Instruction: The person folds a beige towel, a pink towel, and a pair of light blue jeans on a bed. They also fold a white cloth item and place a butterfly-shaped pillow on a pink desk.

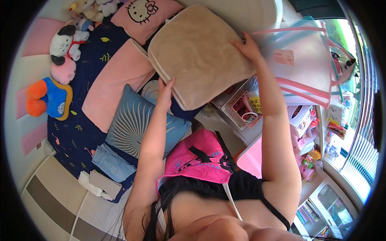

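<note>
A folded beige plush cushion or blanket (199,57) is held up in front of me, over the far side of the bed. My left hand (166,90) grips its near left edge, thumb on top. My right hand (248,48) lies at its right edge with fingers spread; whether it grips the edge is hard to tell. Just right of that hand is a translucent zip bag with pink trim (304,66). Under the cushion's left side are a folded pink blanket (111,84) and a blue pillow with a white radiating pattern (138,123). A pink character pillow (143,18) lies beyond.
Plush toys (63,45) line the bed's left side. Folded jeans (113,162) and a folded grey cloth (104,183) lie on the navy bedsheet (81,135). A drawer unit with a basket (241,114) stands below my right forearm, and a crowded shelf (310,129) is by the window.
</note>
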`<state>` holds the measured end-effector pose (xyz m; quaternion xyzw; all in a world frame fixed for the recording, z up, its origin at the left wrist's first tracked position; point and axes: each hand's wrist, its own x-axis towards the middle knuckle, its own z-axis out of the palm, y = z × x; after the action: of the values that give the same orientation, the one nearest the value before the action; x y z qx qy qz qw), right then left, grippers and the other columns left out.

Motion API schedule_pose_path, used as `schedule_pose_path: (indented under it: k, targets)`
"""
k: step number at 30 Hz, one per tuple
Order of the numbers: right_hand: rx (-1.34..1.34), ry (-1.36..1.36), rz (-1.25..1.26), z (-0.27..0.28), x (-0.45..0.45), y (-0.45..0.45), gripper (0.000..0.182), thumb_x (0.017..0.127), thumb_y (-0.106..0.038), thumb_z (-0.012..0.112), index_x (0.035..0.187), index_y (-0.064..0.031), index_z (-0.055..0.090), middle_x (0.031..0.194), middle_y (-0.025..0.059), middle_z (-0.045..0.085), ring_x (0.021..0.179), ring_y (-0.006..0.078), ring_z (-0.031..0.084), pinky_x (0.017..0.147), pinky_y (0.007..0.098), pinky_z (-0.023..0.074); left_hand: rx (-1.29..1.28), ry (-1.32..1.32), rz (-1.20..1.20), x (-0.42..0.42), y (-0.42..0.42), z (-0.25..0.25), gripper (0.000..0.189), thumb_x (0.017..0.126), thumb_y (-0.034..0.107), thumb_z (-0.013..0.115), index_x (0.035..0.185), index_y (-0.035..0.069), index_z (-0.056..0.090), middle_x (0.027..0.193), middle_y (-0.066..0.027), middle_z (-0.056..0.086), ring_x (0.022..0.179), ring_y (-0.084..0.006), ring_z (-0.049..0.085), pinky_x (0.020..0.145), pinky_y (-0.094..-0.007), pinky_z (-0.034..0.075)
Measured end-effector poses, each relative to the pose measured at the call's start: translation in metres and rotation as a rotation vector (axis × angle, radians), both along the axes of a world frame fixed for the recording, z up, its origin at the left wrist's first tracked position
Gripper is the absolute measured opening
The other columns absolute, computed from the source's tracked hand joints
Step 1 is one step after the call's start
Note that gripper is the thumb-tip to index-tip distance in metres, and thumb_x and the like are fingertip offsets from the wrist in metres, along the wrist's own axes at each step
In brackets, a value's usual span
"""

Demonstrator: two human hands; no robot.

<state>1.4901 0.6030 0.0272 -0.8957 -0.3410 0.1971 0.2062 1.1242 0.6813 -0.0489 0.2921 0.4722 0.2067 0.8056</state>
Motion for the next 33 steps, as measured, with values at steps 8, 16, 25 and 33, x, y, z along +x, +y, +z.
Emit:
schedule_pose_path:
  k: [8,16,25,33]
  targets:
    - [-0.044,0.02,-0.272,-0.193,-0.065,-0.093,0.084,0.072,-0.033,0.072,0.139,-0.0124,0.027,0.141,0.0226,0.023,0.128,0.0385,0.03,0.104,0.049,0.0283,-0.171,0.38,-0.222,-0.024,-0.056,-0.093,0.088,0.08,0.036,0.069,0.144,0.006,0.017,0.146,-0.0173,0.027,0.128,-0.0274,0.035,0.097,-0.0424,0.038]
    - [0.549,0.547,-0.953,-0.205,-0.081,-0.066,0.114,0.065,-0.022,0.082,0.145,-0.0093,0.0,0.145,0.0169,0.018,0.132,0.0281,0.025,0.108,0.0386,0.0229,0.185,0.206,0.011,0.042,0.058,-0.141,0.082,0.075,0.028,0.077,0.132,-0.002,0.027,0.127,-0.0158,0.048,0.115,-0.023,0.048,0.096,-0.0331,0.039]
    - [0.643,0.356,-0.927,-0.188,-0.058,-0.063,0.105,0.068,-0.014,0.079,0.143,-0.0043,0.006,0.139,0.0132,0.031,0.125,0.0259,0.036,0.105,0.0373,0.0315,0.285,0.033,0.135,0.061,0.069,-0.109,0.065,0.071,0.008,0.075,0.125,0.003,0.039,0.113,-0.0112,0.057,0.105,-0.0228,0.055,0.091,-0.0337,0.044]
    - [0.163,0.09,-0.743,-0.189,-0.078,-0.071,0.093,0.072,-0.017,0.075,0.141,-0.0008,0.016,0.139,0.0197,0.033,0.126,0.0325,0.034,0.105,0.0416,0.0308,-0.134,0.359,0.286,-0.003,0.086,-0.134,0.072,0.076,0.041,0.072,0.13,0.003,0.04,0.127,-0.0101,0.047,0.116,-0.0216,0.045,0.094,-0.0398,0.039]
